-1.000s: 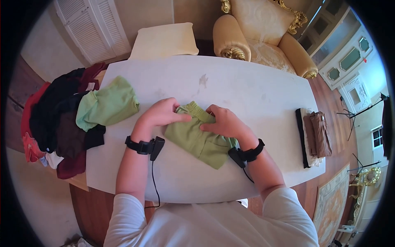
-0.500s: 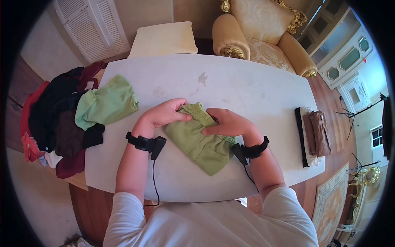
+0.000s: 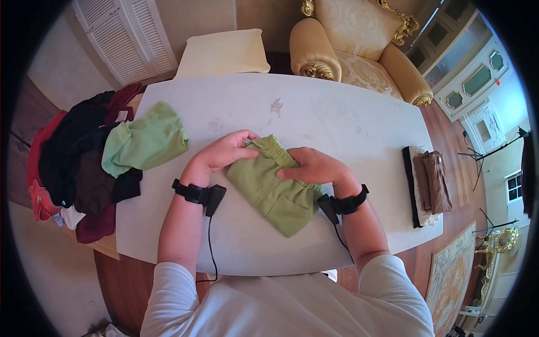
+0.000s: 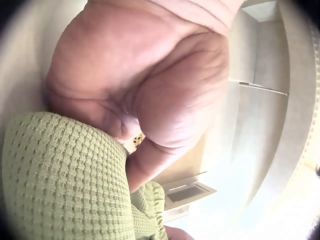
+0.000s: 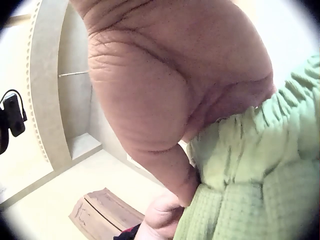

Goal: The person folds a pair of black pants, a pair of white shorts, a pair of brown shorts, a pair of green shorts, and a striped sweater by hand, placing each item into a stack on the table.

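Observation:
A pair of green shorts [image 3: 275, 199] with a gathered elastic waistband lies folded in front of me, its waist end away from my body. At the left part of the waistband, my left hand [image 3: 227, 151] pinches the cloth between thumb and fingers. My right hand [image 3: 323, 167] grips the waistband's right part, thumb on top and fingers behind. Waffle-textured fabric [image 4: 65, 180] fills the lower left of the left wrist view. In the right wrist view, gathered green cloth [image 5: 250, 170] runs under the thumb, and the fingertips are hidden behind it.
On the white table [image 3: 348, 135], another green garment [image 3: 151, 137] lies at the left, overlapping a heap of dark and red clothes [image 3: 84, 151]. A folded stack of brown, white and black clothes [image 3: 435, 182] sits near the right edge. Beyond the table stands a gold armchair [image 3: 359, 56].
The shorts' lower end has shifted a little towards me and to the left, and the waistband stands slightly more raised. My right hand has moved a bit to the right. Both hands keep their hold.

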Demonstrator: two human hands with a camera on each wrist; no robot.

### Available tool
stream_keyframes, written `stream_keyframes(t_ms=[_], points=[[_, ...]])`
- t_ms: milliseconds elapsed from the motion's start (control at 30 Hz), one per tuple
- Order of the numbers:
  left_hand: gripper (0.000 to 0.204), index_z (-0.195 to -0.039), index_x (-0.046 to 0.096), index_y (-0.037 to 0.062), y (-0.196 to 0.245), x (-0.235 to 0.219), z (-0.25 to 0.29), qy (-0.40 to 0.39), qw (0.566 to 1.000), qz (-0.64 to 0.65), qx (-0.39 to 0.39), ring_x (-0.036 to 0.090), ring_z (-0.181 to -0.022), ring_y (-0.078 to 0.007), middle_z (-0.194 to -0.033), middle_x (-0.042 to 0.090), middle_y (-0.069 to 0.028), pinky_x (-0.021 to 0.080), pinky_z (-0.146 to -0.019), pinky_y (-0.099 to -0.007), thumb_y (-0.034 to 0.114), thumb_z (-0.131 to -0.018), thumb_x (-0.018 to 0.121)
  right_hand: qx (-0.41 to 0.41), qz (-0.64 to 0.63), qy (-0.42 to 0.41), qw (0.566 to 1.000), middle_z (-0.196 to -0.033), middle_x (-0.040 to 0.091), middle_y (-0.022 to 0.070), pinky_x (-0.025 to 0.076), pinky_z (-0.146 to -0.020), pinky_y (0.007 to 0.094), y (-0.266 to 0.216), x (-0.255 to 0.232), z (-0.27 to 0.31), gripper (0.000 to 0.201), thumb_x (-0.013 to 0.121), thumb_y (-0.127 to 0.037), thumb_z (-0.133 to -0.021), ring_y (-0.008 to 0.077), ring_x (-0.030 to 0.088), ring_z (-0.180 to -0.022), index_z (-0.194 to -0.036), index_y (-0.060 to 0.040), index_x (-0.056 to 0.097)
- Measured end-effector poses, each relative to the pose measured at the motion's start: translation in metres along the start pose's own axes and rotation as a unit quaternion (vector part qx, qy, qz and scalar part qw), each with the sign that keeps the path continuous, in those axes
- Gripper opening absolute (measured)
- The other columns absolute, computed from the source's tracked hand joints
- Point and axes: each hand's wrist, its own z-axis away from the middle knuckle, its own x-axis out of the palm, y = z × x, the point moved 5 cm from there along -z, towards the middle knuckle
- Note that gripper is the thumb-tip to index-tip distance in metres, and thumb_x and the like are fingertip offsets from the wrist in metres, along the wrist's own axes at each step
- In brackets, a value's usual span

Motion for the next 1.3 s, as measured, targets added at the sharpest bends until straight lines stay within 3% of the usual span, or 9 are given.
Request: stream_keyframes(t_ms=[467,567,700,867,900,933,1067,1233,1300], points=[[0.035,-0.129,0.059,0.0057,-0.003,-0.025,-0.002,0.112,0.993,0.002,0.029,0.071,-0.102,-0.0163,-0.110,0.072,-0.0088,0.058,-0.089,-0.0310,0.023,-0.102,0.072,0.030,-0.021,-0.007,0.999,-0.114,0.073,0.0045,0.052,-0.094,0.0327,0.006,-0.003,0.001,0.039,0.069,-0.026,-0.102,0.0124,0.064,-0.103,-0.133,-0.0024,0.064],[0.032,-0.127,0.061,0.0071,-0.005,-0.033,0.001,0.150,0.988,0.010,0.040,0.071,-0.101,-0.0167,-0.111,0.072,-0.0082,0.059,-0.089,-0.0313,0.027,-0.103,0.071,-0.011,-0.083,-0.032,0.996,-0.116,0.074,0.0053,0.052,-0.095,0.0331,0.006,-0.005,0.003,0.040,0.070,-0.026,-0.102,0.0130,0.065,-0.104,-0.133,-0.0022,0.064],[0.027,-0.122,0.062,0.0068,-0.006,-0.029,0.000,0.174,0.984,0.010,0.045,0.072,-0.096,-0.0191,-0.107,0.072,-0.0103,0.061,-0.087,-0.0335,0.025,-0.104,0.069,-0.065,0.051,0.031,0.996,-0.118,0.074,0.0133,0.051,-0.099,0.0383,0.005,-0.021,0.015,0.045,0.071,-0.032,-0.101,0.0226,0.067,-0.110,-0.133,-0.0006,0.064],[0.030,-0.125,0.058,0.0053,-0.011,-0.036,-0.009,0.168,0.985,0.002,0.025,0.072,-0.091,-0.0189,-0.106,0.072,-0.0132,0.060,-0.081,-0.0300,0.025,-0.104,0.068,-0.043,0.052,0.098,0.993,-0.116,0.074,0.0143,0.052,-0.096,0.0385,-0.009,-0.073,0.082,0.043,0.070,-0.030,-0.101,0.0225,0.067,-0.105,-0.133,-0.0016,0.063],[0.031,-0.125,0.058,0.0051,-0.010,-0.035,-0.009,0.165,0.986,0.001,0.028,0.072,-0.091,-0.0187,-0.105,0.072,-0.0130,0.060,-0.081,-0.0297,0.026,-0.105,0.068,-0.025,0.035,0.106,0.993,-0.120,0.072,0.0188,0.051,-0.100,0.0416,-0.019,-0.088,0.105,0.045,0.069,-0.029,-0.099,0.0312,0.068,-0.112,-0.133,-0.0006,0.063],[0.031,-0.125,0.057,0.0049,-0.010,-0.035,-0.009,0.164,0.986,0.000,0.030,0.072,-0.090,-0.0185,-0.105,0.072,-0.0128,0.060,-0.080,-0.0295,0.026,-0.105,0.067,-0.006,0.097,0.145,0.985,-0.119,0.073,0.0171,0.052,-0.099,0.0419,-0.021,-0.107,0.127,0.046,0.069,-0.031,-0.099,0.0287,0.068,-0.110,-0.134,-0.0017,0.063],[0.031,-0.123,0.058,0.0068,-0.007,-0.033,-0.007,0.159,0.986,-0.017,0.036,0.071,-0.089,-0.0158,-0.103,0.071,-0.0098,0.060,-0.080,-0.0284,0.031,-0.106,0.066,0.066,-0.033,0.231,0.970,-0.121,0.072,0.0025,0.052,-0.100,0.0315,0.003,-0.175,0.223,0.040,0.069,-0.023,-0.104,0.0107,0.063,-0.111,-0.137,-0.0016,0.063],[0.031,-0.121,0.059,0.0063,-0.005,-0.031,-0.006,0.160,0.987,-0.014,0.030,0.071,-0.089,-0.0163,-0.104,0.072,-0.0103,0.060,-0.080,-0.0280,0.032,-0.105,0.068,0.210,-0.056,0.347,0.912,-0.134,0.068,0.0071,0.053,-0.107,0.0325,0.039,-0.263,0.345,0.047,0.065,-0.014,-0.105,0.0148,0.066,-0.120,-0.148,-0.0019,0.055],[0.032,-0.120,0.059,0.0061,-0.004,-0.031,-0.006,0.161,0.986,-0.012,0.031,0.071,-0.090,-0.0165,-0.104,0.072,-0.0105,0.060,-0.080,-0.0280,0.032,-0.104,0.068,0.188,-0.122,0.332,0.916,-0.137,0.067,0.0082,0.052,-0.108,0.0332,0.056,-0.275,0.368,0.048,0.066,-0.013,-0.104,0.0163,0.066,-0.121,-0.149,-0.0005,0.054]])
